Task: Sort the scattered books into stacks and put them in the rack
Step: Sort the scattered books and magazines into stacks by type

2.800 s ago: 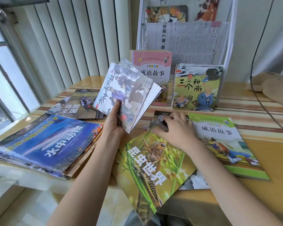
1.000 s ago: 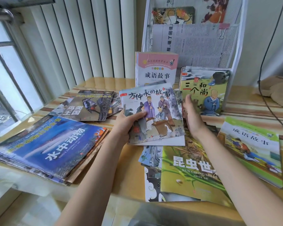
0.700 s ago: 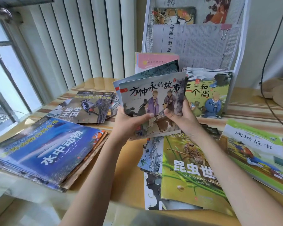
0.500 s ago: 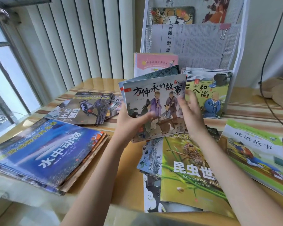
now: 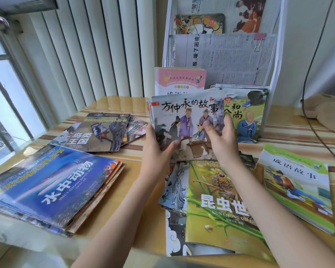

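Books of the story set (image 5: 186, 124) stand upright above the table (image 5: 143, 200), gripped at both lower edges: the left hand (image 5: 155, 151) pinches with thumb on the cover, and the right hand (image 5: 220, 140) curls round the opposite side. Holding from both sides likely squares the edges for stacking. Behind stands the rack (image 5: 275, 55); the insect book (image 5: 219, 206), green book (image 5: 298, 186) and blue stack (image 5: 52, 186) lie flat around.

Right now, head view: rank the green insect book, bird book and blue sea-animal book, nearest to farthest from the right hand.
From the right hand:
1. Green insect book, just below it, under the wrist.
2. Bird book, flat on the table to the left, beyond the left hand.
3. Blue sea-animal book, topping the stack at far left.
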